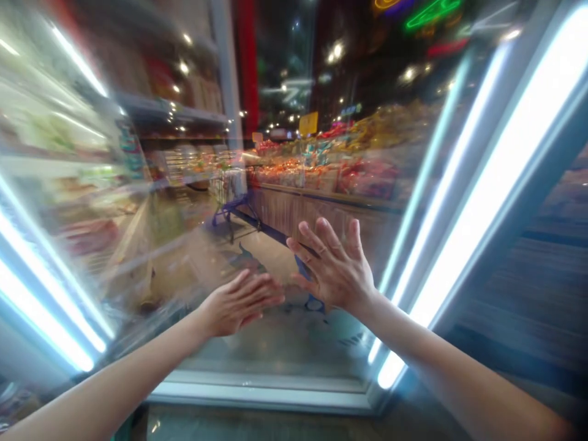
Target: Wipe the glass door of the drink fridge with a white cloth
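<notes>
My right hand (339, 269) is raised in the middle of the view with its fingers spread and nothing in it. Lower and to its left, my left hand (243, 301) is stretched out flat, its fingers side by side and slightly smeared; it holds nothing. The hands are apart from each other. Both are in front of what looks like a glass pane with a pale bottom frame (266, 392). Whether either palm touches the glass, I cannot tell.
Bright light tubes (496, 190) slant along the right, and more tubes (50, 294) on the left. Beyond are a shopping cart (234, 208), a long display (321, 168) of blurred colourful goods with a yellow sign (309, 124), and blurred shelves (68, 177) at left.
</notes>
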Demonstrator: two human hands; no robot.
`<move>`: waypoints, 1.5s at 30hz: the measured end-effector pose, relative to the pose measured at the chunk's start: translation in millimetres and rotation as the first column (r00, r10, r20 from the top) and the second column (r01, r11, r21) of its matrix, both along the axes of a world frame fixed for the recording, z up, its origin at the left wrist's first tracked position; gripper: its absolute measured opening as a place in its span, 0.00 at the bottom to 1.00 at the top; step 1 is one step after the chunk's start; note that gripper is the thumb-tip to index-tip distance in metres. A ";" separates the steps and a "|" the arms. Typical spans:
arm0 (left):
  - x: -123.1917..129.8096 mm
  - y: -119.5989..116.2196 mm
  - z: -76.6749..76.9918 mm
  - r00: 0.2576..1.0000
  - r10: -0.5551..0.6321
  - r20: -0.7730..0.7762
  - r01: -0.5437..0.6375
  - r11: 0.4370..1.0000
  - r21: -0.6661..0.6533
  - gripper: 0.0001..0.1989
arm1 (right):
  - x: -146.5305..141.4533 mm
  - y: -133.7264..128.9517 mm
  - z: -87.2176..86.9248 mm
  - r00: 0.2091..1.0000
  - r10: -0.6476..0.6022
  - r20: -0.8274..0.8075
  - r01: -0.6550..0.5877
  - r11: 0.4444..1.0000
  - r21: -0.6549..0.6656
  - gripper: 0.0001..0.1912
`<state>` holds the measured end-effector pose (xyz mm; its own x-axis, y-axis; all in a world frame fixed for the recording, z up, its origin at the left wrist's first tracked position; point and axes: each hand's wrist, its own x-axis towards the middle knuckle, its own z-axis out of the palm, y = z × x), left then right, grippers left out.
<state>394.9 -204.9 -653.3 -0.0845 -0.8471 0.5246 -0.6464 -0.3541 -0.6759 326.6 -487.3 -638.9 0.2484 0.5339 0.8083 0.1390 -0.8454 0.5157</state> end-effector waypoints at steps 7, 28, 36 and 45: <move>-2.4 -12.3 18.8 0.994 0.061 -0.091 -0.083 0.960 -0.267 0.38 | -9.4 -1.1 -35.4 0.999 -0.048 -0.004 0.048 0.986 0.159 0.45; 14.9 50.5 35.4 0.974 0.163 -0.156 -0.190 0.965 -0.181 0.35 | -19.8 -15.2 -63.7 0.998 -0.065 -0.014 0.067 0.986 0.150 0.44; 16.3 64.7 0.4 0.986 0.168 -0.003 -0.167 0.981 -0.100 0.35 | -19.4 -16.6 -65.4 0.998 -0.058 -0.029 0.061 0.986 0.158 0.47; 10.5 51.3 -17.7 0.986 0.103 0.132 -0.104 0.995 0.000 0.36 | -17.3 -4.3 -50.7 0.999 -0.008 -0.037 0.014 0.988 0.154 0.42</move>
